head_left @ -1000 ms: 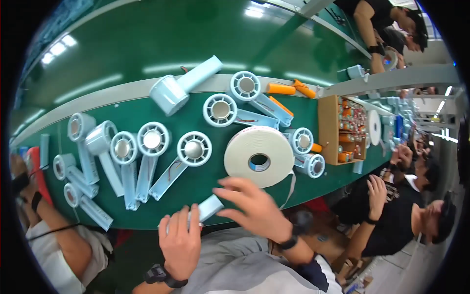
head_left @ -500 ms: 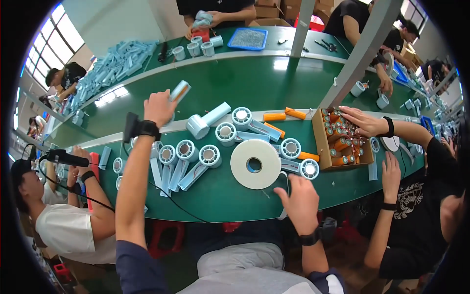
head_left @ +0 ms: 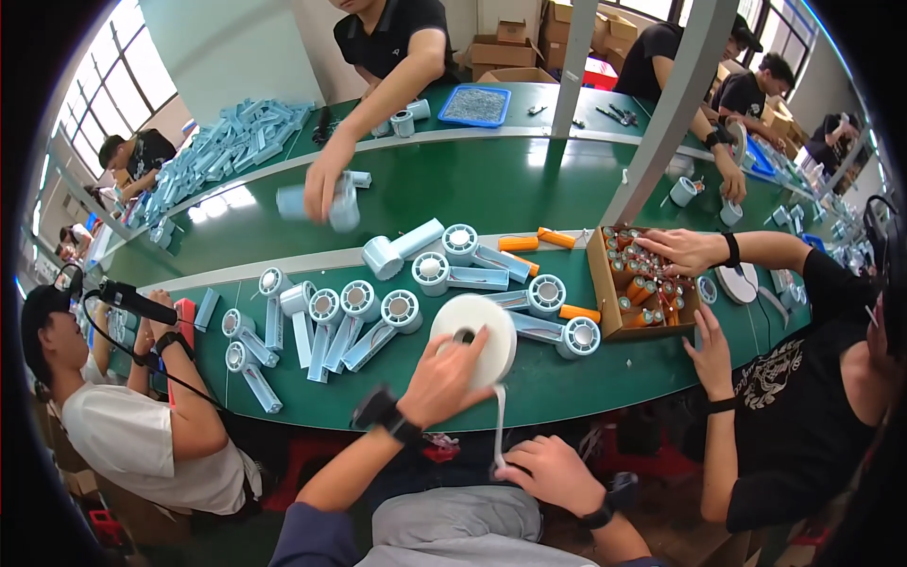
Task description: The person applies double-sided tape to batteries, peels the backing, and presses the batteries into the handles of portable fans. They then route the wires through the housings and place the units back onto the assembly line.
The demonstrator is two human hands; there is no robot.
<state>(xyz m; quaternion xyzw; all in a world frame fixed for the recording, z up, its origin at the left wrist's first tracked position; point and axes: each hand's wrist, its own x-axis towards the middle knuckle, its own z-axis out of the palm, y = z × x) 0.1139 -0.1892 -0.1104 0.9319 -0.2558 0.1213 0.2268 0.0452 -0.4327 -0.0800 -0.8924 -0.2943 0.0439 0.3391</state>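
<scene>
My left hand (head_left: pixel 446 380) grips a large roll of white tape (head_left: pixel 495 326), fingers over its face near the hub. From the roll's lower edge a narrow strip of tape (head_left: pixel 500 425) hangs past the table's near edge. Low in front of me, my right hand (head_left: pixel 556 474) pinches the strip's lower end between thumb and fingers. Left of the roll, several light-blue handheld fan bodies (head_left: pixel 359 300) with round heads and open handles lie in a row. More fan bodies (head_left: pixel 546 295) lie behind and right of the roll, near orange battery cells (head_left: pixel 578 313).
A cardboard box (head_left: pixel 595 283) of wired orange cells stands right, a co-worker's hand (head_left: pixel 685 250) in it. Across the green belt (head_left: pixel 453 175), another person's hand (head_left: pixel 326 184) holds a blurred light-blue part. A grey post (head_left: pixel 675 113) rises behind the box. Seated co-workers flank me.
My left hand has come back from the belt without the light-blue part and taken hold of the roll. My right hand moved down and left onto the strip. The person opposite reached across.
</scene>
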